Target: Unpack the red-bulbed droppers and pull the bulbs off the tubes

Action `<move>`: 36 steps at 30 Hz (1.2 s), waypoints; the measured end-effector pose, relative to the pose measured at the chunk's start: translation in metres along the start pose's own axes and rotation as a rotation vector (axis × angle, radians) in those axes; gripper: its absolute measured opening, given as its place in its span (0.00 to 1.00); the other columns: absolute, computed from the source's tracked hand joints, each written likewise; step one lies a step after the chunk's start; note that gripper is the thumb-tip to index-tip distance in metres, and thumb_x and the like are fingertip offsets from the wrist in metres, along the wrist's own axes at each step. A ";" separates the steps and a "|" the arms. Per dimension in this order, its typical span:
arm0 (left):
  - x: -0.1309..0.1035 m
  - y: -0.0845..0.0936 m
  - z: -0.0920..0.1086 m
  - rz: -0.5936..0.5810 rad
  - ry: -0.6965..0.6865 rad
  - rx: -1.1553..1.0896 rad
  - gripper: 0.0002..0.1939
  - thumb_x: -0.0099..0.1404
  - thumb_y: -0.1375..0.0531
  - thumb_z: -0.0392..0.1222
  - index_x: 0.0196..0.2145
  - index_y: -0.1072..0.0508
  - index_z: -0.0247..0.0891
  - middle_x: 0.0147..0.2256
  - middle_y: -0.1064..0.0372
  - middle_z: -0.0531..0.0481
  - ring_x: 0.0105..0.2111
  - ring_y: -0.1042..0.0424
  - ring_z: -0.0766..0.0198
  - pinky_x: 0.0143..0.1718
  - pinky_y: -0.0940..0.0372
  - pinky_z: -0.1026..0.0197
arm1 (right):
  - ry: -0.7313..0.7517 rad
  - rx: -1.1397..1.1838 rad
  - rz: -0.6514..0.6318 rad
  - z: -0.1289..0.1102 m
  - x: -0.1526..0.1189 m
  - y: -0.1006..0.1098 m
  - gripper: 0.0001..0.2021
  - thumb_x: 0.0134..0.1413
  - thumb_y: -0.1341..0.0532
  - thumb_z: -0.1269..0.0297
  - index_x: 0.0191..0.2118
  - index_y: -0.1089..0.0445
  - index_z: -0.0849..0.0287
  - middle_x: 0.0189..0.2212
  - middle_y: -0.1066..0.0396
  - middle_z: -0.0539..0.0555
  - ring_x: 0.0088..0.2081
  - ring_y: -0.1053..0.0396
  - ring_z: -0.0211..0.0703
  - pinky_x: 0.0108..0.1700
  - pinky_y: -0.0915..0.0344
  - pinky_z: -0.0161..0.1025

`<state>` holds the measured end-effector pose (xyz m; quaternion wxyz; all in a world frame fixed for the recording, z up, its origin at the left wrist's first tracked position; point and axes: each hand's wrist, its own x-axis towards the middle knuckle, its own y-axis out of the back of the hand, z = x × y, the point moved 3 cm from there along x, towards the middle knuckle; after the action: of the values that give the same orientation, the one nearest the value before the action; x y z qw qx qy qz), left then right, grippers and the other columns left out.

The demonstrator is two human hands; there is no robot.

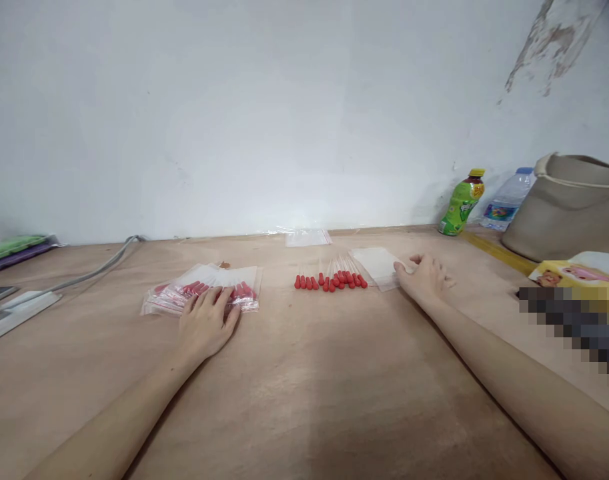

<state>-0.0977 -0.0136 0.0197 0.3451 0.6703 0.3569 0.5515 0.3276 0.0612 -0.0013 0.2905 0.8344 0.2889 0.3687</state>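
My left hand (pixel 207 323) lies with outstretched fingers on a pile of clear zip bags (pixel 167 300). Through their plastic, red-ended pieces show. In the middle of the table is a loose group of thin clear sticks with red bulb-like ends (pixel 337 280), which resemble droppers. Just right of them sits a stack of flat zip bags (pixel 377 265). My right hand (pixel 427 277) is at that stack's right edge, thumb apart from the loosely bent fingers. Whether the thumb presses on a bag is hard to tell.
Another flat bag (pixel 308 238) lies by the wall. At the back right stand a green bottle (pixel 459 207), a clear water bottle (pixel 507 200) and a beige container (pixel 569 207). A yellow packet (pixel 574 273) is at the right. A grey cable (pixel 99 270) crosses the left side.
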 end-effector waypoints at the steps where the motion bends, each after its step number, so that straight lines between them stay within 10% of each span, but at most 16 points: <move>1: 0.001 0.000 -0.002 0.006 -0.007 -0.005 0.20 0.63 0.54 0.48 0.49 0.35 0.39 0.47 0.34 0.43 0.47 0.36 0.52 0.50 0.46 0.48 | 0.024 0.006 0.034 0.000 -0.002 0.002 0.16 0.44 0.45 0.55 0.38 0.37 0.59 0.40 0.36 0.62 0.45 0.43 0.58 0.44 0.51 0.56; 11: 0.014 -0.005 -0.024 0.099 -0.033 -0.132 0.15 0.63 0.53 0.45 0.31 0.28 0.42 0.33 0.27 0.50 0.36 0.31 0.56 0.36 0.40 0.57 | 0.683 0.109 0.067 -0.034 -0.055 0.018 0.09 0.51 0.46 0.61 0.38 0.37 0.59 0.40 0.34 0.58 0.43 0.40 0.51 0.48 0.53 0.49; 17: 0.007 0.020 -0.001 0.264 0.065 -0.529 0.10 0.62 0.50 0.44 0.33 0.32 0.39 0.33 0.30 0.49 0.35 0.31 0.61 0.37 0.38 0.59 | 0.876 0.269 -0.080 -0.043 -0.073 0.024 0.05 0.51 0.46 0.64 0.34 0.36 0.57 0.36 0.33 0.57 0.41 0.38 0.49 0.43 0.45 0.45; 23: -0.006 0.026 0.060 -0.109 0.361 -1.555 0.13 0.55 0.41 0.51 0.28 0.36 0.37 0.25 0.35 0.54 0.26 0.32 0.66 0.30 0.32 0.60 | 0.967 0.548 -0.268 -0.054 -0.089 0.033 0.13 0.50 0.43 0.62 0.44 0.39 0.56 0.42 0.36 0.59 0.47 0.40 0.49 0.48 0.42 0.47; 28: -0.006 0.016 0.113 -0.514 0.530 -1.916 0.06 0.56 0.40 0.40 0.27 0.33 0.35 0.26 0.31 0.52 0.26 0.30 0.68 0.31 0.30 0.63 | 0.702 0.878 -0.732 -0.058 -0.098 0.028 0.27 0.48 0.41 0.55 0.54 0.47 0.56 0.51 0.42 0.58 0.47 0.38 0.48 0.48 0.40 0.47; 33: 0.009 0.005 0.136 -0.527 0.710 -2.050 0.05 0.60 0.45 0.31 0.26 0.32 0.32 0.27 0.30 0.51 0.27 0.29 0.70 0.30 0.30 0.67 | 0.160 1.329 -1.113 -0.056 -0.096 0.018 0.26 0.53 0.53 0.44 0.53 0.47 0.53 0.47 0.36 0.56 0.39 0.32 0.45 0.35 0.34 0.43; 36: 0.012 0.002 0.137 -0.566 0.732 -2.037 0.07 0.61 0.46 0.29 0.26 0.32 0.32 0.27 0.30 0.50 0.27 0.29 0.70 0.31 0.29 0.67 | 0.080 1.268 -1.142 -0.053 -0.095 0.015 0.28 0.48 0.43 0.47 0.52 0.47 0.52 0.41 0.33 0.54 0.34 0.32 0.41 0.32 0.35 0.39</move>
<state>0.0396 -0.0141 0.0065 0.7203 -0.2331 -0.0415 0.6520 0.2369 -0.0009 -0.0038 -0.1007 0.5519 0.8270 -0.0366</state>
